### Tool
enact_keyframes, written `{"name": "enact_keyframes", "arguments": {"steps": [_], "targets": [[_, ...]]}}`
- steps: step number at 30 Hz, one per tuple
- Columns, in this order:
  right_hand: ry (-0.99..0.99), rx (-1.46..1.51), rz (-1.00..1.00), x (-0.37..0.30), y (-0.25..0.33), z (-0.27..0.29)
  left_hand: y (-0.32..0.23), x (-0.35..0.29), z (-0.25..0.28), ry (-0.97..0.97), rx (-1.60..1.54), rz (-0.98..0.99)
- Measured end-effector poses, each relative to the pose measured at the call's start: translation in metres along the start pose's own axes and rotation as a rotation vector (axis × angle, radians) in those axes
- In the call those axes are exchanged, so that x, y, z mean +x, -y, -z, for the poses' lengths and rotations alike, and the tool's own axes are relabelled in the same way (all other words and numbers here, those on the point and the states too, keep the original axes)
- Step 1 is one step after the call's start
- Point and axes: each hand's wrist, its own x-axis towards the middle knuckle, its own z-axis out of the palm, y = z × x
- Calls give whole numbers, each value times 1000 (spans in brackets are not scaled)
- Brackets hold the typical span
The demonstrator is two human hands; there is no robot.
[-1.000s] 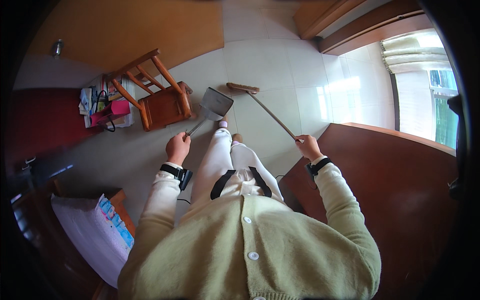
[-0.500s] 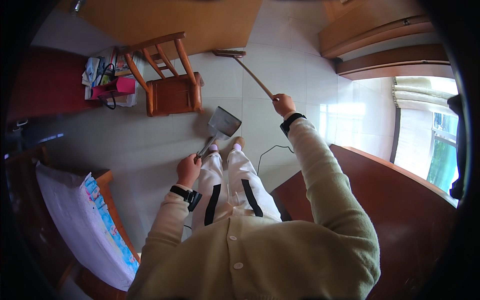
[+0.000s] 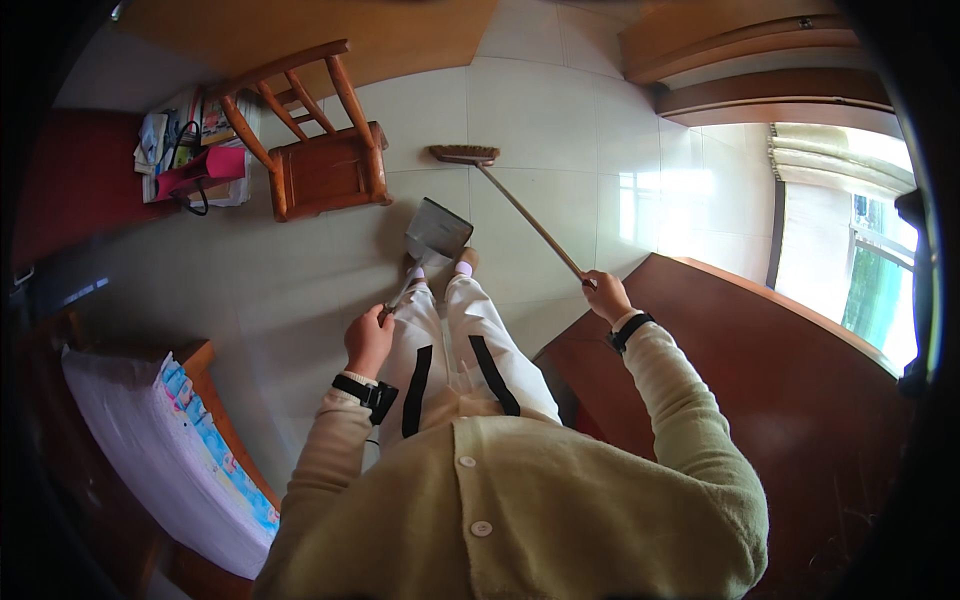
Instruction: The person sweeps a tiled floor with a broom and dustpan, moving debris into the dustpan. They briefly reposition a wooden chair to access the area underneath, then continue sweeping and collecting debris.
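On the pale tiled floor (image 3: pixel 560 110), ahead of the person's feet, a long-handled broom (image 3: pixel 520 210) is set with its brush head (image 3: pixel 464 154) resting on the tiles and its thin wooden stick slanting back to the right hand (image 3: pixel 603 296). That hand is closed around the upper end of the stick. Just beside the broom, to its left, a dark grey dustpan (image 3: pixel 437 230) is held with its scoop low, close to the shoes; whether it touches the floor cannot be told. Its slim upright handle (image 3: pixel 402 292) is gripped at the top by the left hand (image 3: pixel 368 341), fingers wrapped shut.

Both tools are judged light and stiff. The stick appears smooth and rigid, so a firm one-handed grip near its upper end is judged sufficient, though control of the brush head would be better with a hold lower down. The pan is judged thin and liable to swing on its long handle; a hold at the handle's top end is appropriate.

A dark watch or band is noted on each wrist. Farther out, a wooden chair (image 3: pixel 322 165) is seen beyond the dustpan, with a pink bag (image 3: pixel 208 168) and stacked papers beside it. A dark wooden table (image 3: pixel 790 400) is located at the right, and a colourfully edged white sheet (image 3: pixel 170 450) at the lower left.
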Motion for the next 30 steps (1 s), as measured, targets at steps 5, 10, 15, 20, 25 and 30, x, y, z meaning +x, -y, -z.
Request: {"name": "enact_keyframes", "arguments": {"steps": [5, 10, 15, 20, 25, 30], "targets": [[-5, 82, -59, -52, -8, 23, -7, 8, 12, 16, 51, -42], [-215, 211, -193, -59, -6, 2, -18, 31, 23, 12, 80, -56], [-413, 124, -244, -6, -34, -22, -19, 29, 20, 26, 116, -55], [-267, 397, -428, 62, -42, -20, -20, 29, 18, 2, 113, -85], [-212, 380, -404, 26, -31, -42, -23, 25, 18, 24, 147, -60], [-53, 361, -351, -65, -16, -54, -21, 26, 19, 11, 140, -73]]}}
